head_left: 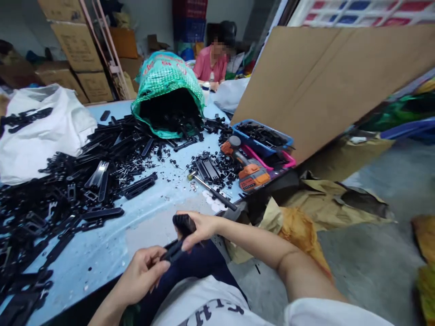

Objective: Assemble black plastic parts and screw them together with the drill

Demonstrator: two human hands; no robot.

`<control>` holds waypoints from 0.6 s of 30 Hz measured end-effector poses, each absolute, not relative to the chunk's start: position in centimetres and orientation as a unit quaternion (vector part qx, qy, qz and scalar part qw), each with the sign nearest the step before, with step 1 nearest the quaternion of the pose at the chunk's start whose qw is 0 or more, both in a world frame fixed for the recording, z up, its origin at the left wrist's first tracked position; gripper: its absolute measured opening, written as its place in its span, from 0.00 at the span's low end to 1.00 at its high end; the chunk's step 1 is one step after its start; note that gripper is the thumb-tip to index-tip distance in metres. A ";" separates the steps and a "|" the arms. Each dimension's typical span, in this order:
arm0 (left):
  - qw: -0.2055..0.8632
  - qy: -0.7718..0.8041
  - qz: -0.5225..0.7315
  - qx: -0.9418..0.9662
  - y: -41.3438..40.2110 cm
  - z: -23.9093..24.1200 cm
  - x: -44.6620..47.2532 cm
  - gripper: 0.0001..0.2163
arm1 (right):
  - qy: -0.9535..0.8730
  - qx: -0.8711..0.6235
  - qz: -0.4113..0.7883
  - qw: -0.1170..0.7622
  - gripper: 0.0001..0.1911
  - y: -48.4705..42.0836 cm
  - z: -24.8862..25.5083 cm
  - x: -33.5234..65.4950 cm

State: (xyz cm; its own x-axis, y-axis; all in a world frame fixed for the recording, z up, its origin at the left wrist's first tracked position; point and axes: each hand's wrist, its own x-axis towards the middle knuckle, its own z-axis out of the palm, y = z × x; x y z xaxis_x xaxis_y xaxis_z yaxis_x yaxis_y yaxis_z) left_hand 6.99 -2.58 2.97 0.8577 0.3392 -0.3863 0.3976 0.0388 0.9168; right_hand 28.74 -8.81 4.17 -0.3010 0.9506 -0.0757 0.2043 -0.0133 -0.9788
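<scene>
Both hands meet above my lap, by the near edge of the table. My right hand [197, 228] is wrapped round a black plastic part [182, 224], its ridged end pointing up. Lower down, my left hand [144, 271] pinches a flat black plastic piece [172, 251] between thumb and fingers. The two black pieces touch or overlap; whether they are joined I cannot tell. Fingers cover much of both. Nearest on the table are a hammer [215, 192] with a dark handle and a heap of black plastic parts [102, 176].
An orange and grey cordless drill [249, 170] lies near a blue basket [288, 139] of black parts. A green woven sack [166, 72] spills more parts. A white sack [44, 131] lies left. Tall cardboard [316, 77] leans at right. A person [211, 63] in pink sits beyond.
</scene>
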 end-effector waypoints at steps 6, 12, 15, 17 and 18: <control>0.729 0.215 -0.030 0.649 -2.4 2.1 8.1 0.27 | -0.584 -0.486 0.523 0.388 0.30 -10.8 3.5 30.5; 0.573 0.340 0.107 0.738 -1.8 0.3 13.4 0.25 | -0.651 -0.582 0.307 0.380 0.20 -12.7 3.8 32.8; 0.506 0.294 0.160 0.795 -1.1 0.1 14.8 0.30 | -0.627 -0.678 0.134 0.359 0.16 -13.1 5.8 38.3; 0.469 0.287 0.169 0.818 -0.3 -0.1 14.6 0.29 | -0.499 -0.784 -0.051 0.365 0.18 -13.0 7.7 44.5; 0.459 0.298 0.163 0.821 0.2 -0.1 14.3 0.27 | -0.427 -0.826 -0.124 0.346 0.20 -12.9 8.7 48.0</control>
